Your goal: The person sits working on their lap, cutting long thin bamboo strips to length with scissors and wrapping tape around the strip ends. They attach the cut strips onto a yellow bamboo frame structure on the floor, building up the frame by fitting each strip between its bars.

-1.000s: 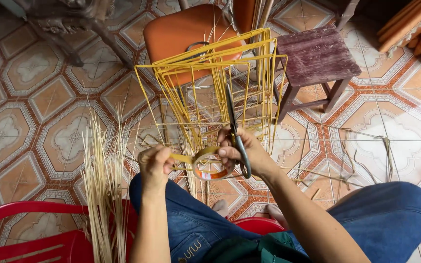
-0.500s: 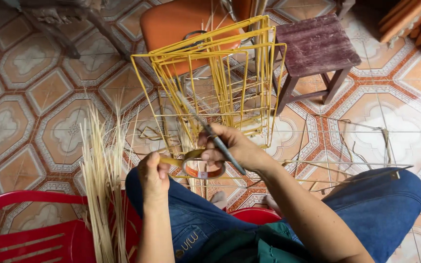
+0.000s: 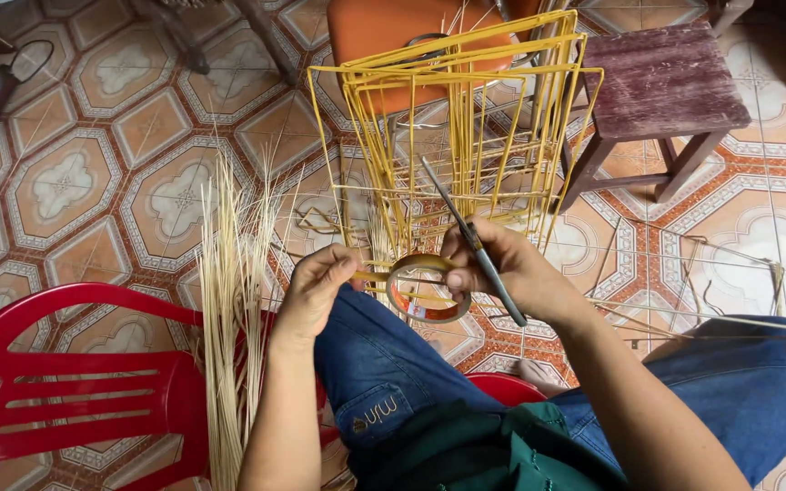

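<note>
A red plastic chair (image 3: 65, 382) fills the lower left corner, its slatted seat running off the frame's bottom edge. Just beside it, a bundle of pale straw-coloured reeds (image 3: 234, 309) stands nearly upright, tips fanning loosely over the floor and its foot hidden behind the chair's edge. The patterned floor tiles (image 3: 93, 173), orange and cream octagons, lie bare across the upper left, leaving open room there; a dark object at the far left edge is too cut off to identify.

At centre, a seated person in blue jeans works over the knees. The left hand (image 3: 316, 291) is closed, pinching the free yellowish end of a roll of tape (image 3: 428, 289), which hangs between the two hands just above the left knee. The roll is a tan ring with a clear, glossy band, its strip pulled taut to the left. The right hand (image 3: 502, 268) grips the roll's right side and also clamps a pair of scissors (image 3: 470, 238), the dark handles tucked in the palm, the grey blades shut and pointing up-left.

Directly behind the hands stands a yellow wire frame (image 3: 466, 118), box-shaped and open, its bars crowding the space ahead. An orange seat (image 3: 375, 32) shows behind it. To the right, a worn purple wooden stool (image 3: 661, 82) stands near the frame, with loose reed strands scattered on the tiles below it.
</note>
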